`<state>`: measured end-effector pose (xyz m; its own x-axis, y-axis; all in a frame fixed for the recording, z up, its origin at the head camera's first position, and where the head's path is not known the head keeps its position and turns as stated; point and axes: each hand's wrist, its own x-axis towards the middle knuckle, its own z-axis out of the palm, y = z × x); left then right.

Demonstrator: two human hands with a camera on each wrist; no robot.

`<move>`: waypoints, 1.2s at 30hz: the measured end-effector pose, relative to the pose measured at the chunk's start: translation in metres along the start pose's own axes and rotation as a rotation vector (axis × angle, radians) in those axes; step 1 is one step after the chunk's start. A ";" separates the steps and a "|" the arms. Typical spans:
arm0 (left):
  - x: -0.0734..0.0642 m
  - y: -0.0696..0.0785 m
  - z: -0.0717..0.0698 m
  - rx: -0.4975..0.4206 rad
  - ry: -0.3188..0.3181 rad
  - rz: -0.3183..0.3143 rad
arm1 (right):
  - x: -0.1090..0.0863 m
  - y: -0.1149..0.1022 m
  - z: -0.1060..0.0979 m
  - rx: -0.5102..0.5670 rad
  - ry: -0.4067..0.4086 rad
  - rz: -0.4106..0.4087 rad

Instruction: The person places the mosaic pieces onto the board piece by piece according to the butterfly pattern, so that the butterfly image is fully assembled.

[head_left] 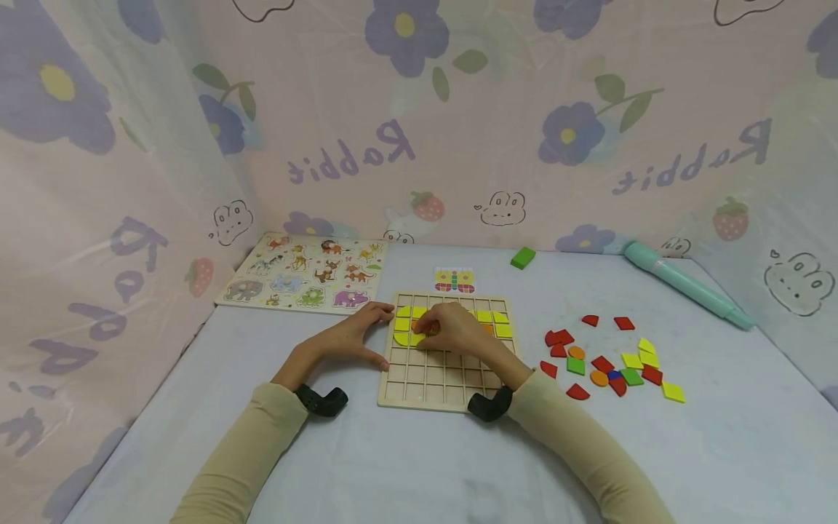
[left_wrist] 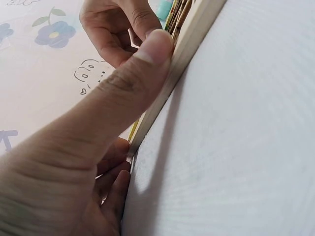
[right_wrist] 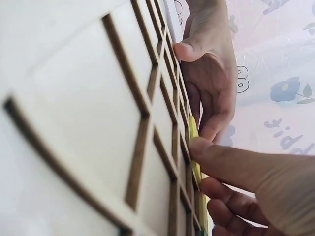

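Observation:
The wooden grid board (head_left: pixel 412 397) lies flat in front of me with several yellow tiles (head_left: pixel 503 331) in its upper rows. Over its upper left part, my right hand (head_left: pixel 452 327) has its thumb and curled fingers at a yellow tile (right_wrist: pixel 196 173), pinching it at the board's surface. A bit of orange shows by those fingertips; the fingers partly hide it. My left hand (head_left: pixel 350 338) rests along the board's left edge, thumb and fingers spread apart. In the left wrist view its thumb (left_wrist: pixel 155 46) presses the board's side (left_wrist: pixel 184 56).
A small butterfly pattern card (head_left: pixel 455 280) lies behind the board, a green block (head_left: pixel 523 257) beyond it. Back left is an animal puzzle board (head_left: pixel 301 273). Loose red, yellow, green, orange and blue pieces (head_left: pixel 602 362) are scattered at right, near a teal pen-shaped object (head_left: pixel 687 285).

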<state>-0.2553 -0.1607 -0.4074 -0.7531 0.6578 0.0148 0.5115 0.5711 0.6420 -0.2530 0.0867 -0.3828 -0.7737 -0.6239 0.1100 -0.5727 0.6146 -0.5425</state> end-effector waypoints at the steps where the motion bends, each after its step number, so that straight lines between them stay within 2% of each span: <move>1: 0.000 0.000 0.000 0.000 0.000 0.000 | -0.001 0.000 -0.001 0.002 0.004 -0.006; 5: 0.002 0.002 0.000 0.004 -0.004 0.003 | -0.006 0.002 -0.008 -0.011 0.039 -0.025; 9: 0.003 0.004 0.001 0.007 -0.004 0.002 | -0.019 0.011 -0.024 -0.032 0.087 -0.036; 13: 0.003 0.006 0.000 0.007 -0.003 -0.017 | -0.044 0.027 -0.045 -0.010 0.133 -0.036; 17: 0.002 0.006 0.000 0.016 -0.003 -0.022 | -0.079 0.045 -0.065 -0.006 0.172 -0.013; 23: 0.000 0.003 0.000 0.036 0.000 -0.026 | -0.130 0.073 -0.087 -0.041 0.214 0.052; 27: 0.000 0.002 0.000 0.028 0.005 -0.018 | -0.158 0.086 -0.098 -0.048 0.209 0.114; 33: 0.000 0.002 0.001 0.022 0.002 -0.023 | -0.190 0.102 -0.115 -0.081 0.137 0.196; 36: 0.001 0.003 0.001 0.022 0.002 -0.022 | -0.203 0.114 -0.125 -0.118 0.150 0.241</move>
<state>-0.2538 -0.1582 -0.4065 -0.7647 0.6444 0.0022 0.5038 0.5958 0.6255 -0.1956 0.3438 -0.3626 -0.9173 -0.3809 0.1162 -0.3888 0.7934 -0.4684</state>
